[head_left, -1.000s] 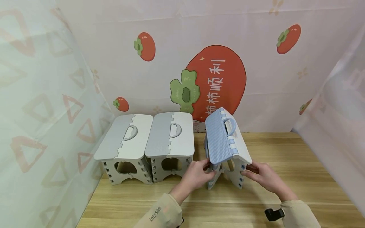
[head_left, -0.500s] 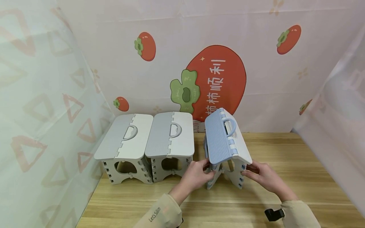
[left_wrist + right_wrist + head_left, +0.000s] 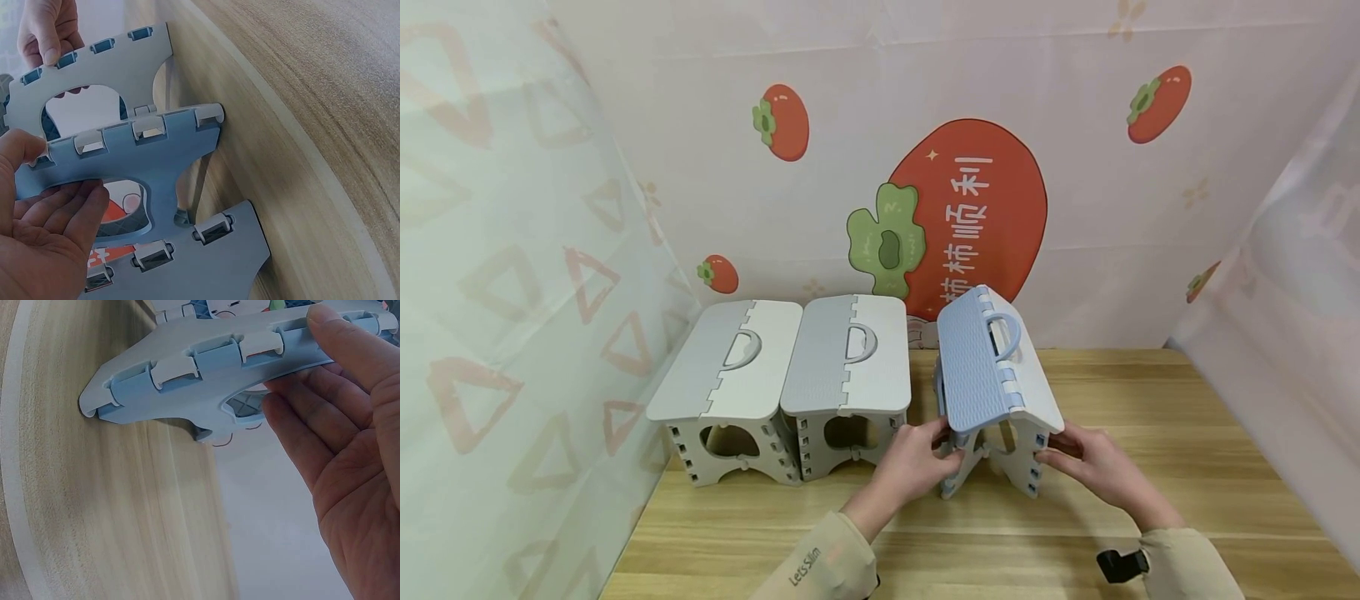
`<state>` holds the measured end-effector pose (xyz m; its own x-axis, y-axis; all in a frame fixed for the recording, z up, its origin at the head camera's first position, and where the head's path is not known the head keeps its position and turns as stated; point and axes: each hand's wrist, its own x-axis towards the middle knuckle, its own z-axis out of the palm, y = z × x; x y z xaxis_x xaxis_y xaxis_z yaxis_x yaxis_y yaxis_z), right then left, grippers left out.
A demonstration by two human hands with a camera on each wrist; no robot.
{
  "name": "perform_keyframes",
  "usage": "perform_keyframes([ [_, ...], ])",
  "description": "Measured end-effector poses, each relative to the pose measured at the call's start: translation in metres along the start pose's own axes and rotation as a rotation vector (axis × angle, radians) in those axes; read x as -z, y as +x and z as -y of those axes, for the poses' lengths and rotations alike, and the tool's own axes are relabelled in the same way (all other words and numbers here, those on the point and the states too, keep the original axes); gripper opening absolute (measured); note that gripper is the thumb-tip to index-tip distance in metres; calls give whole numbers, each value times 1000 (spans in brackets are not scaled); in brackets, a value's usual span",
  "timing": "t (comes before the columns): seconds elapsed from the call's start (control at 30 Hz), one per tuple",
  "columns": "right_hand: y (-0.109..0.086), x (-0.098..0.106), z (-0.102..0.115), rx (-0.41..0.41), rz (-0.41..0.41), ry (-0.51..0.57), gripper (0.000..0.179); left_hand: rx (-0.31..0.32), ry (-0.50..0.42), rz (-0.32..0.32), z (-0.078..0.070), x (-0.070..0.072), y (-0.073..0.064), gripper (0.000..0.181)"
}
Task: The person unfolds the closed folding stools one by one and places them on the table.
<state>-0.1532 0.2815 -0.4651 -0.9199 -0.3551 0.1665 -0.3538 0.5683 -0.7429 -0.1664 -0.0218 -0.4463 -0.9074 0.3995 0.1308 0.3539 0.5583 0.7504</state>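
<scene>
A blue-and-white folding stool (image 3: 973, 362) stands partly folded on the table, its seat peaked like a roof and its carry handle on the ridge. My left hand (image 3: 917, 457) grips the left leg panel; in the left wrist view the thumb lies on the hinged edge and the fingers reach into the blue panel's (image 3: 119, 153) cutout. On the other side my right hand (image 3: 1093, 467) pinches the right leg panel (image 3: 206, 362), thumb on the hinged edge, fingers at the cutout. Two grey-and-white folding stools, one at far left (image 3: 730, 358) and one in the middle (image 3: 850, 354), stand unfolded with flat seats.
The wood-grain table (image 3: 1150, 433) ends at a pale backdrop (image 3: 1112, 250) printed with red persimmons. A printed sheet (image 3: 535, 333) hangs along the left side, another (image 3: 1285, 333) along the right. The two grey stools stand side by side, near the sheet on the left.
The left side of the blue-and-white stool and my left hand have shifted very slightly left, so its legs stand a little wider. My right hand and the grey stools look unmoved.
</scene>
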Motion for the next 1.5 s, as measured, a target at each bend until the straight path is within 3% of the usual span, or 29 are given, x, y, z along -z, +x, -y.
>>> perform_keyframes([
  [1.1, -1, 0, -1, 23, -15, -20, 48, 28, -5, 11, 2, 3, -2, 26],
  [1.5, -2, 2, 2, 37, -22, -29, 44, 38, -3, -13, 1, 1, -3, 27],
])
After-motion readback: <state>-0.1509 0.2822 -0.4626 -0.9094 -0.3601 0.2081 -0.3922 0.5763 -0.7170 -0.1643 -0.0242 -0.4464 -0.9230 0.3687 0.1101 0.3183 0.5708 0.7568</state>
